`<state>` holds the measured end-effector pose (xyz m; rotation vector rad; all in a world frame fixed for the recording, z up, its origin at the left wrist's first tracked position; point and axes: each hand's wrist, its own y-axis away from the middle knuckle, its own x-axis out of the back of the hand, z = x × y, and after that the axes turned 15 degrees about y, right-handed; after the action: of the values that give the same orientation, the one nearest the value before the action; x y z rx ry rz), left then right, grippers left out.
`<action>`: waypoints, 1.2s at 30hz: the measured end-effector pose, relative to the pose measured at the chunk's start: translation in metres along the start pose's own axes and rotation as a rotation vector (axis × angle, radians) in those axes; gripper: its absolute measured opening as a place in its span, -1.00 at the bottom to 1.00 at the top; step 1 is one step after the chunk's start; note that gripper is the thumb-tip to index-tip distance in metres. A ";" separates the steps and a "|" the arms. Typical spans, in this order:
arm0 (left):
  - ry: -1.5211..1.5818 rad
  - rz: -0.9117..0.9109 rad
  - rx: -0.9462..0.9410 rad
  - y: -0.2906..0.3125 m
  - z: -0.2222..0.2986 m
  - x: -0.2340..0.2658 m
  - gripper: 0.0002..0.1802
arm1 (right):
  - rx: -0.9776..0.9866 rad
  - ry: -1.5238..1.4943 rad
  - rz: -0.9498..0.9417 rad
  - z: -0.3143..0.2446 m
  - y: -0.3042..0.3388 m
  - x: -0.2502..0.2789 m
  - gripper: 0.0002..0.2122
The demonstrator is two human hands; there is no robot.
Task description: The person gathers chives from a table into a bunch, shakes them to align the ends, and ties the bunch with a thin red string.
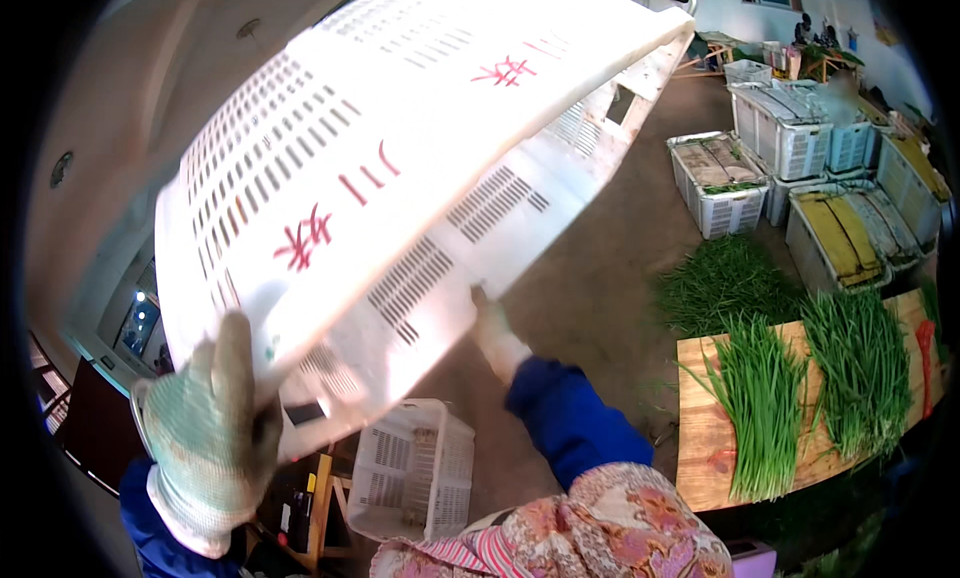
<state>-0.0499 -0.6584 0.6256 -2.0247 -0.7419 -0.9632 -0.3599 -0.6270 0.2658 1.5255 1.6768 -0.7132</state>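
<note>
Above both hands, the white slotted crate (425, 183) is gripped at its near corner by the gloved left hand (208, 423) and touched along its lower edge by the right hand (494, 330), whose closure cannot be told; its long axis is slanted up rightward. Beneath it a second crate (456, 473) is placed; far to its right, greens (737, 188) are held in a strapped crate (735, 218).

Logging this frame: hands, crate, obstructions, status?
Left hand gripping raised white crate; right hand at its edge. Crate tilted, blocking much of the view. Another crate standing below.
</note>
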 end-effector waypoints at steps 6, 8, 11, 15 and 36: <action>-0.090 0.014 -0.001 -0.051 -0.001 0.004 -0.11 | 0.183 -0.080 -0.190 -0.022 -0.126 -0.022 -0.63; -0.019 0.174 0.047 -0.082 -0.028 -0.038 -0.27 | 0.206 0.128 -0.035 -0.065 -0.161 -0.007 -0.58; -0.170 0.121 0.112 -0.079 -0.027 -0.002 -0.36 | 0.138 0.161 -0.074 -0.081 -0.121 -0.069 -0.55; -0.120 0.320 0.038 -0.081 -0.064 -0.061 -0.46 | 0.030 0.210 -0.061 -0.124 -0.115 -0.031 -0.50; 0.808 0.121 0.374 -0.083 -0.137 -0.178 -0.68 | -0.021 0.342 0.170 -0.132 -0.044 0.120 -0.23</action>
<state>-0.2610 -0.7574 0.5698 -1.1841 -0.3106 -1.3203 -0.4252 -0.4575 0.2382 1.8277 1.7620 -0.3586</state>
